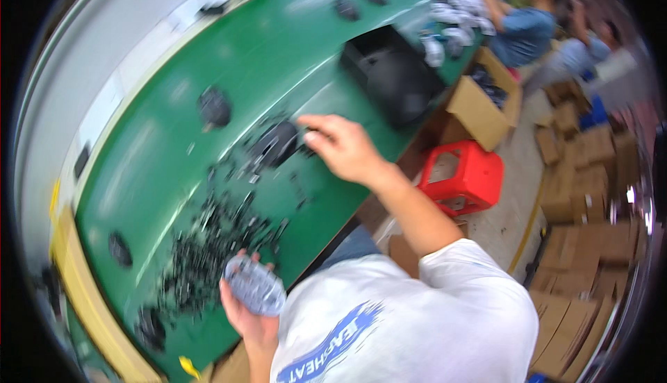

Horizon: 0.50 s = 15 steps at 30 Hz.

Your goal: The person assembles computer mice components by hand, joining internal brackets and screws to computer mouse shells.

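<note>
My left hand [244, 319], low in the head view, is wrapped round a clear oval plastic shell [256, 286] with small parts or ridges showing in it. Farther up, my right hand [344, 148] is stretched over the green table, index finger out and thumb apart, with nothing visible between them. Just left of its fingertips lies a rounded black plastic housing [276, 144]; blur hides whether they touch. A loose heap of small black plastic pieces [208, 251] spreads over the table left of my left hand.
More black housings [214, 107] lie along the green table [167, 175]. A black bin [392, 70] stands at the far right side. Beside the table are a red stool [462, 178], an open carton [486, 98] and stacked cardboard boxes [583, 258]. A person in blue [522, 32] sits farther along.
</note>
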Available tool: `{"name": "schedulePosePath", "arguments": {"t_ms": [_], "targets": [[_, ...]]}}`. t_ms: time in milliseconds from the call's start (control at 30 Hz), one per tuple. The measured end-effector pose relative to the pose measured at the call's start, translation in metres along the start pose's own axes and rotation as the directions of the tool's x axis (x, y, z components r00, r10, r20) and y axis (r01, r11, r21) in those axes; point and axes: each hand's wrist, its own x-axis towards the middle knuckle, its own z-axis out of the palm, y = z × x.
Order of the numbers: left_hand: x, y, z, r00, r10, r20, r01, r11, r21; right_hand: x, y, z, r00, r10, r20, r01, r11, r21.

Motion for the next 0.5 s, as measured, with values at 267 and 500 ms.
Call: {"name": "schedulePosePath", "arguments": {"t_ms": [267,500], "targets": [[0.004,0.006,-0.009,0.994,-0.041,0.103,0.051,0.993,-0.103,-0.046,-0.07,0.053,0.795,0.028,0.605,-0.556,0.432,0.71],[-0.001,0.016,-0.013,0.998,0.0,0.063,0.005,0.997,-0.071,-0.059,-0.103,0.077,0.72,0.026,0.694,-0.652,0.369,0.662]]}}
